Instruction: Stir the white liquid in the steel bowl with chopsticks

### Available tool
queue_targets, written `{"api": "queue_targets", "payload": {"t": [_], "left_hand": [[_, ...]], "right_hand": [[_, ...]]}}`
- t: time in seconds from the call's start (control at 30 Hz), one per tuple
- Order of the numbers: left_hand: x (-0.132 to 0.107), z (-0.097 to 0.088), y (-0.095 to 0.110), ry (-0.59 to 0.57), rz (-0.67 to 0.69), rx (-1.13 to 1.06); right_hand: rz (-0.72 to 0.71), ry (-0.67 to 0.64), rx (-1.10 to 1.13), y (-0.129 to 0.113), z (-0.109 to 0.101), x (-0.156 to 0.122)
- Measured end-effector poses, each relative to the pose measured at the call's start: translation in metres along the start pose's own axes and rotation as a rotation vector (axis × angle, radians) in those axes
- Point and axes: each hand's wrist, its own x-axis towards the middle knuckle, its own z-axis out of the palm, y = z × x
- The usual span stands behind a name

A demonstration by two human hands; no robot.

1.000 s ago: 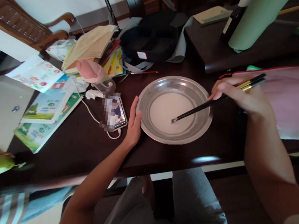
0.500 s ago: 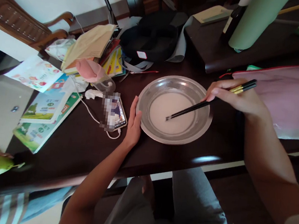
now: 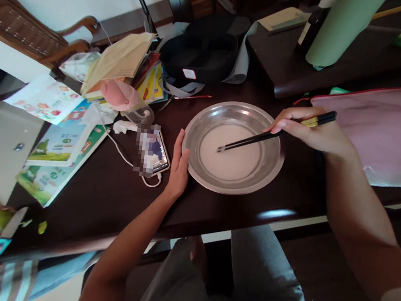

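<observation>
- Chopsticks [image 3: 259, 139] tips have shifted left across the white liquid in the metal plate [image 3: 199, 165].
- Right hand [image 3: 311, 131] grips them, fingers clenched.
- Left hand [image 3: 179, 165] unchanged, fingers flat against the rim.

One metal plate [image 3: 270, 175] holding white liquid. Two black chopsticks [image 3: 248, 140], held together as a pair. Two hands: left hand [image 3: 179, 167] and right hand [image 3: 309, 131]. One phone [image 3: 153, 151] with one white cable [image 3: 120, 152]. One dark bench [image 3: 108, 193]. One black bag [image 3: 201, 49]. One green cylinder [image 3: 339, 28]. One dark bottle [image 3: 312, 25]. One red pen [image 3: 191, 97]. One wooden chair [image 3: 29, 34]. Several picture books [image 3: 59, 146], exact count unclear in the pile.
</observation>
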Motion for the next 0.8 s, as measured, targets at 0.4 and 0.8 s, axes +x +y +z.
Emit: {"api": "queue_targets", "payload": {"t": [0.4, 0.8], "left_hand": [[0.001, 0.002, 0.000, 0.000, 0.004, 0.012], [0.001, 0.002, 0.000, 0.015, 0.015, 0.029]], "right_hand": [[0.026, -0.081, 0.048, -0.001, -0.002, -0.001], [0.017, -0.043, 0.043, 0.000, -0.004, 0.000]]}}
